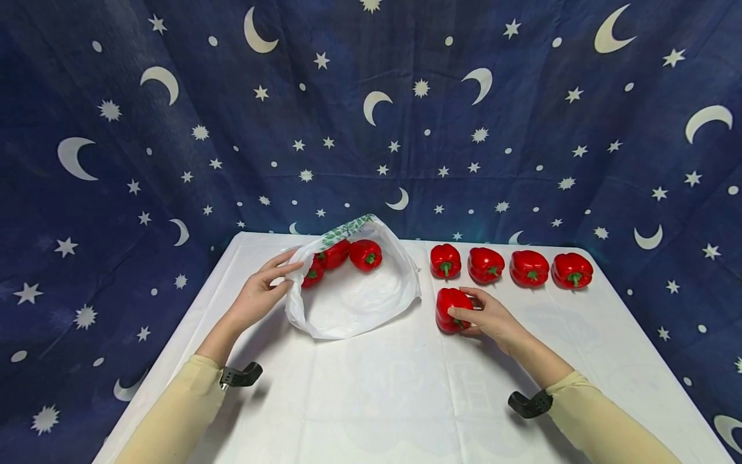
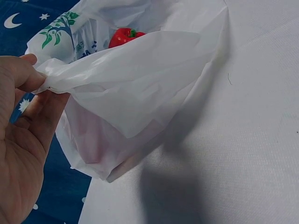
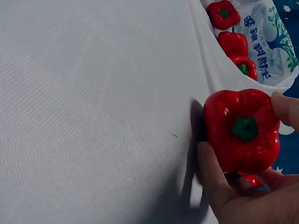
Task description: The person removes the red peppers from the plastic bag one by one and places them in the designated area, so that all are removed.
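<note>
A white plastic bag [image 1: 359, 309] with a green leaf print lies with its mouth spread wide on the table. My left hand [image 1: 261, 293] pinches the bag's left rim between thumb and fingers, as the left wrist view shows too. Inside the bag lie three red bell peppers [image 1: 366, 255], seen together in the right wrist view. To the right of the bag, my right hand [image 1: 489, 317] grips another red bell pepper [image 3: 240, 133], thumb on one side and fingers on the other. Its green stem faces the right wrist camera.
Behind the right hand, several red bell peppers [image 1: 529, 269] stand in a row near the table's back edge. A white cloth covers the table [image 1: 371, 399]. A dark blue curtain [image 1: 371, 142] with moons and stars hangs behind and at both sides.
</note>
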Motion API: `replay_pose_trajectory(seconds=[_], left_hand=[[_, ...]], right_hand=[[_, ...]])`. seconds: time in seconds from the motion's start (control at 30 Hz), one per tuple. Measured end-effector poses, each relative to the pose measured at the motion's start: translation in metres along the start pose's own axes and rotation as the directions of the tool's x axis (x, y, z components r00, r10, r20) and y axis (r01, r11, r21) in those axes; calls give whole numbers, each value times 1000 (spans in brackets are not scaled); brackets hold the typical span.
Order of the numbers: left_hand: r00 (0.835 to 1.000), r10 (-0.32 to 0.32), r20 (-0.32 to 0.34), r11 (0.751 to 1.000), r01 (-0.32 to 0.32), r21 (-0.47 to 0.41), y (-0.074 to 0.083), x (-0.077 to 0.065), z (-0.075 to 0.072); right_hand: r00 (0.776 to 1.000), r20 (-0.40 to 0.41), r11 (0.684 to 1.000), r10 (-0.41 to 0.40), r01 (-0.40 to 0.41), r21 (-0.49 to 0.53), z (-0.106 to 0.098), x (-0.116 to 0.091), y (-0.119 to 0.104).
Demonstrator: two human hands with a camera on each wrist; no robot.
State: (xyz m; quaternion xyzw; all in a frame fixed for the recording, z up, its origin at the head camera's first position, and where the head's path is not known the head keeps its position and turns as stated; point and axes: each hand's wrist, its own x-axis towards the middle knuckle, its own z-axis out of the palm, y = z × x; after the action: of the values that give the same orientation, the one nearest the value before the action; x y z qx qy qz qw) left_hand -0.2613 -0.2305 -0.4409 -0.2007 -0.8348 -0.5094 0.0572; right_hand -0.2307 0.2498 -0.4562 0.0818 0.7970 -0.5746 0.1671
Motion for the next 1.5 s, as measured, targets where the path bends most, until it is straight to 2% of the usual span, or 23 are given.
replay_pose_trajectory(seconds=[0.33, 0.43, 0.57, 0.67, 0.83, 0.97, 1.07, 1.17, 1.33, 1.5], left_hand=[[1000, -24, -3, 1000, 24, -6, 3, 1, 1], [1000, -26, -1, 1000, 26, -16, 12, -1, 2], [1000, 7, 6, 999, -7, -44, 30, -4, 2], [999, 37, 7, 998, -36, -54, 34, -5, 2], [1000, 31, 2, 998, -31, -51, 31, -5, 2], [1000, 18, -9, 998, -19, -55, 18, -3, 1], [1000, 15, -15, 999, -16, -50, 6, -1, 1], [1000, 9, -16, 998, -10, -55, 2, 0, 0], [1000, 15, -22, 999, -16, -49, 3, 1, -2], [999, 17, -28, 999, -17, -30, 4, 1, -4]], right_hand=[[1000, 8, 1000, 1, -1, 6, 0, 3, 5], [1000, 9, 1000, -2, 2, 2, 0, 3, 6], [1000, 16, 1000, -3, 3, 5, 0, 2, 5], [1000, 22, 1000, -4, 4, -6, -1, 1, 4], [999, 36, 999, -22, 24, -40, -4, -1, 4], [998, 41, 997, -54, 56, -50, -11, -3, 1], [996, 14, 994, -86, 86, -70, -20, -6, -2], [992, -30, 987, -124, 120, -103, -29, -9, -7], [972, -105, 970, -212, 195, -145, -36, -19, -22], [946, -98, 944, -308, 291, -153, -23, -28, -46]])
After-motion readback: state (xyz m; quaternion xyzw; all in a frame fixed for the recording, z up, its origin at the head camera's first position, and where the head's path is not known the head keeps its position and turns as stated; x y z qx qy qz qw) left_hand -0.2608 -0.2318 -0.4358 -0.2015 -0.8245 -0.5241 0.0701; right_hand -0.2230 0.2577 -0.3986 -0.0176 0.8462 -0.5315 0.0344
